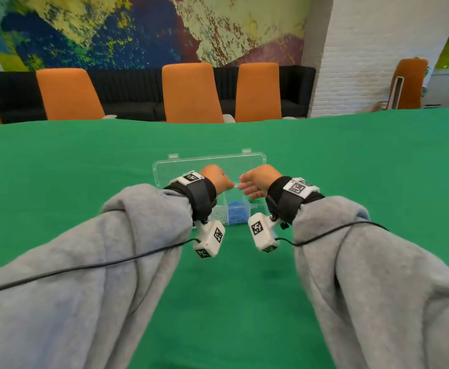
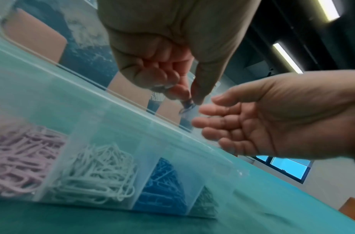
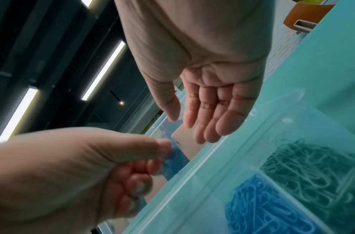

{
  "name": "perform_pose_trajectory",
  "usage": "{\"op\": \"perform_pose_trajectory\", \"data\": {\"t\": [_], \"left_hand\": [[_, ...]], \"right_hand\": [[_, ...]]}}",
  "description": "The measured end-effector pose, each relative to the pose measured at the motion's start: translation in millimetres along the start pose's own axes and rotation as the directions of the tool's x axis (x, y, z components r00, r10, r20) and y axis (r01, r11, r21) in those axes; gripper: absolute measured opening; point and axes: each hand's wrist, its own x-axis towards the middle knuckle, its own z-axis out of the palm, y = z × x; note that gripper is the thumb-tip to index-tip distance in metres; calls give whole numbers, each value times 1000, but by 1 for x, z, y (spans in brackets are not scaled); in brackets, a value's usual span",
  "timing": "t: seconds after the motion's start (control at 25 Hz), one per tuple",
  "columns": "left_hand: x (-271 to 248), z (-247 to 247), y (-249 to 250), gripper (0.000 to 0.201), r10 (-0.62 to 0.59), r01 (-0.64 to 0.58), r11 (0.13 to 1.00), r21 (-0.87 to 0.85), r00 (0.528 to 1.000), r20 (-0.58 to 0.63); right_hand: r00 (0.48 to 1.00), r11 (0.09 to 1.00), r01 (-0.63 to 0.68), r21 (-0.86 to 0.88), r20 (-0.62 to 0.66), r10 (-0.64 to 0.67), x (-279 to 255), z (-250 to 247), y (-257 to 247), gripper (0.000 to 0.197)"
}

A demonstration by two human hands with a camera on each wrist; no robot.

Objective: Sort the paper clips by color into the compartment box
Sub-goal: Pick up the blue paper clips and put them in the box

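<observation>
A clear compartment box is seen on the green table cover, its lid standing open behind a row of compartments. In the left wrist view the compartments are filled, side by side, with pink paper clips, white paper clips, blue paper clips and green paper clips. Above the box, a small bunch of blue clips is pinched between the thumb and curled fingers of the left hand. The right hand is held just beside it, palm turned up, fingers relaxed and nearly straight, with nothing in it. Grey sleeves and black wrist straps are worn on both arms. Orange chairs are lined up beyond the table's far edge, before a painted wall.
</observation>
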Motion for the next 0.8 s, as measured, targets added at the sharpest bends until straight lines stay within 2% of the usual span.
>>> {"op": "perform_pose_trajectory", "data": {"t": [0.12, 0.2, 0.24, 0.32, 0.4, 0.48, 0.52, 0.56, 0.6, 0.68, 0.72, 0.8], "left_hand": [[13, 15, -2, 27, -20, 20, 1000, -4, 999, 42], [12, 12, -7, 24, 22, -22, 999, -26, 999, 25], [9, 7, -11, 22, 60, -61, 998, -32, 998, -7], [3, -8, -19, 15, 147, -152, 987, -44, 984, -99], [-4, -27, -29, 10, 222, -231, 973, -11, 947, -234], [-2, -48, -40, 23, 285, -252, 958, 136, 872, -398], [2, -60, -47, 34, 290, -221, 954, 204, 854, -432], [7, -69, -52, 43, 269, -174, 952, 252, 868, -417], [11, -76, -56, 51, 234, -133, 949, 285, 904, -357], [17, -78, -63, 59, 161, -97, 934, 344, 974, -161], [17, -74, -66, 59, 136, -95, 919, 382, 988, -80], [16, -66, -72, 54, 123, -101, 893, 439, 992, -22]], "right_hand": [[996, 997, 66, -25, -61, -67, 1, -17, 1, 8], [971, 980, 187, -74, -138, -195, 1, -31, 1, 13], [942, 958, 261, -117, -186, -280, 1, -37, 1, 16], [871, 893, 375, -248, -234, -431, 3, -44, -4, 13], [820, 815, 443, -375, -197, -537, 7, -43, -9, 27], [778, 714, 499, -491, -110, -619, 10, -34, -16, 46], [765, 657, 510, -555, -56, -641, 13, -27, -21, 53], [769, 598, 498, -628, 1, -639, 16, -20, -24, 60], [794, 547, 461, -699, 49, -606, 18, -12, -26, 66], [861, 475, 355, -805, 84, -502, 19, 1, -27, 70], [877, 449, 317, -836, 78, -473, 17, 4, -26, 70], [881, 408, 283, -868, 68, -468, 14, 7, -25, 63]]}}
